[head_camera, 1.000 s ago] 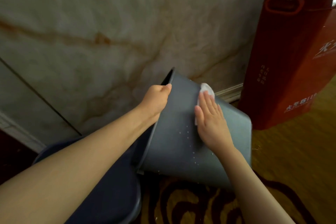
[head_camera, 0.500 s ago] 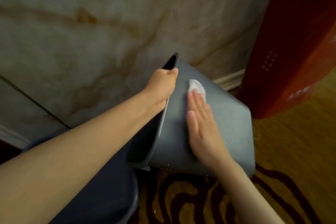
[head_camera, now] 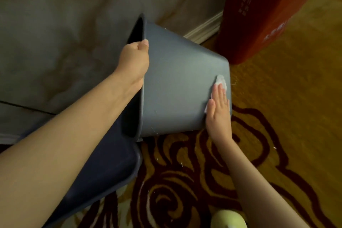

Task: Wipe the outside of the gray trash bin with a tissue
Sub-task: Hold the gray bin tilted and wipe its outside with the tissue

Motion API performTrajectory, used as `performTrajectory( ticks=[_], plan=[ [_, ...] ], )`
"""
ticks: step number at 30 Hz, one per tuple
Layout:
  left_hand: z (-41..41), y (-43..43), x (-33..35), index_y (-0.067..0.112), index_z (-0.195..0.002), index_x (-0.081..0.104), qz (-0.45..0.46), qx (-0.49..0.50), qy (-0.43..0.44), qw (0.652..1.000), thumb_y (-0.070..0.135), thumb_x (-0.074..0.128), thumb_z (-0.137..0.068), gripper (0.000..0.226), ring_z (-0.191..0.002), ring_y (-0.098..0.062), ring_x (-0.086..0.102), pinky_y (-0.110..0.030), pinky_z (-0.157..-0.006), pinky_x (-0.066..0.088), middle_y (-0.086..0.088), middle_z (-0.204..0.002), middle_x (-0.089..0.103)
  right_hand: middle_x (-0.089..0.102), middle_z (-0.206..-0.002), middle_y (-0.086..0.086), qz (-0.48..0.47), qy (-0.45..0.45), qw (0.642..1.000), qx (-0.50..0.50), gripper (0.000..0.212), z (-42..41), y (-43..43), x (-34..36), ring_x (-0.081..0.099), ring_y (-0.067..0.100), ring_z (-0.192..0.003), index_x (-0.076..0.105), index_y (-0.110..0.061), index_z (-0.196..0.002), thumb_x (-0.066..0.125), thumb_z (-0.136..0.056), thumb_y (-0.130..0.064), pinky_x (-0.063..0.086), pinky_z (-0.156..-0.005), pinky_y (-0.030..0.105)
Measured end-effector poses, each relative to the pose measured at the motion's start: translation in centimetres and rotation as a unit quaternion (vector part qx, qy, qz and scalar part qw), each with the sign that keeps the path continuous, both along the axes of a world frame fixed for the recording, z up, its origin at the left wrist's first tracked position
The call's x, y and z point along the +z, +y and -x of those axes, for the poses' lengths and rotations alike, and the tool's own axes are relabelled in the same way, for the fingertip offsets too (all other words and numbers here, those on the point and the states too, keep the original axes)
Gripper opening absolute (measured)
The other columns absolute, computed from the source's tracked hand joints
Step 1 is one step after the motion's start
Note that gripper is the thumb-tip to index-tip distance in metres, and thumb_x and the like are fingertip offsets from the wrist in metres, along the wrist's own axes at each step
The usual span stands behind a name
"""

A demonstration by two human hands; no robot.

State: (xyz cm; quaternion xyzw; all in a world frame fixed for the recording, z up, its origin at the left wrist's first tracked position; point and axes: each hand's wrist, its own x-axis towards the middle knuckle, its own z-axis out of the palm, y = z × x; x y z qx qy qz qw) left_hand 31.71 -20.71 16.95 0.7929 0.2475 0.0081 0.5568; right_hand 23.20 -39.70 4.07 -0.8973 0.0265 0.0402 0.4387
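Observation:
The gray trash bin (head_camera: 177, 83) is tipped on its side above the carpet, its mouth facing left and its base to the right. My left hand (head_camera: 136, 59) grips the bin's rim, thumb on the outer wall. My right hand (head_camera: 218, 111) lies flat on the outer wall near the base, fingers together, pressing a white tissue (head_camera: 221, 81) against it. Part of the tissue sticks out beyond my fingertips; the rest is hidden under the palm.
A dark blue bin (head_camera: 103, 170) lies under my left forearm. A tall red box (head_camera: 259, 11) stands at the right by the marble wall (head_camera: 64, 24) and baseboard. Patterned carpet (head_camera: 185, 181) covers the floor. A pale green round object (head_camera: 228, 218) shows at the bottom edge.
My right hand has slid the tissue along the bin's outer wall from near the rim to near the base. The bin has tilted further onto its side; my left hand keeps its grip.

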Motion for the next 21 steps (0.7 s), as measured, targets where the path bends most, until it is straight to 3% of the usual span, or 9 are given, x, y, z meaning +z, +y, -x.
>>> performTrajectory(
  ticks=[5, 8, 10, 12, 16, 21],
  plan=[
    [0.2, -1.0, 1.2, 0.017, -0.082, 0.042, 0.019, 0.005, 0.021, 1.0, 0.026, 0.036, -0.096, 0.017, -0.087, -0.016, 0.037, -0.029, -0.077, 0.03, -0.007, -0.094, 0.04, 0.002, -0.157, 0.002, -0.016, 0.086, 0.99, -0.109, 0.048, -0.5, 0.4, 0.4, -0.003, 0.011, -0.143, 0.005, -0.016, -0.146, 0.016, -0.101, -0.026, 0.0, -0.118, 0.032],
    [0.5, -1.6, 1.7, 0.014, -0.084, 0.053, 0.016, 0.009, 0.027, 0.999, 0.025, 0.036, -0.097, 0.023, -0.088, -0.016, 0.046, -0.029, -0.08, 0.039, -0.009, -0.093, 0.049, 0.003, -0.157, 0.006, -0.066, 0.124, 0.975, -0.171, 0.048, -0.5, 1.9, 2.2, -0.003, 0.014, -0.143, 0.006, -0.013, -0.146, 0.018, -0.1, -0.022, -0.001, -0.118, 0.034],
    [0.6, -1.9, 1.9, 0.009, -0.104, 0.061, 0.036, 0.02, 0.031, 0.999, 0.024, 0.036, -0.097, 0.03, -0.095, -0.014, 0.053, -0.027, -0.087, 0.044, -0.003, -0.098, 0.058, 0.003, -0.157, 0.006, -0.071, 0.102, 0.983, -0.133, 0.049, 0.4, 3.4, 3.7, -0.004, 0.011, -0.142, 0.006, -0.012, -0.146, 0.02, -0.1, -0.021, -0.004, -0.117, 0.033],
    [0.5, -2.2, 2.1, 0.003, -0.119, 0.056, 0.036, 0.033, 0.034, 0.998, 0.023, 0.037, -0.097, 0.035, -0.095, -0.01, 0.052, -0.02, -0.083, 0.043, 0.006, -0.091, 0.057, -0.001, -0.155, 0.0, -0.061, 0.057, 0.995, -0.051, 0.05, 1.7, 5.2, 5.5, -0.007, 0.006, -0.141, 0.003, -0.017, -0.145, 0.018, -0.098, -0.027, -0.007, -0.115, 0.028],
    [0.1, -3.1, 2.7, 0.004, -0.113, 0.058, -0.002, 0.025, 0.038, 0.999, 0.023, 0.037, -0.097, 0.033, -0.094, -0.011, 0.05, -0.018, -0.08, 0.041, 0.01, -0.082, 0.055, -0.004, -0.152, -0.008, -0.054, -0.014, 0.994, 0.098, 0.048, 4.0, 8.1, 8.9, -0.01, 0.005, -0.142, -0.002, -0.026, -0.143, 0.015, -0.098, -0.033, -0.011, -0.115, 0.024],
    [-0.2, -4.0, 3.5, 0.004, -0.123, 0.054, -0.011, 0.018, 0.073, 0.997, 0.026, 0.035, -0.097, 0.039, -0.113, -0.018, 0.055, -0.031, -0.101, 0.042, -0.007, -0.121, 0.06, -0.003, -0.152, -0.01, -0.005, -0.042, 0.988, 0.15, 0.049, 4.1, 7.0, 9.4, -0.008, 0.003, -0.142, -0.002, -0.028, -0.144, 0.016, -0.099, -0.032, -0.011, -0.115, 0.025]
  ],
)
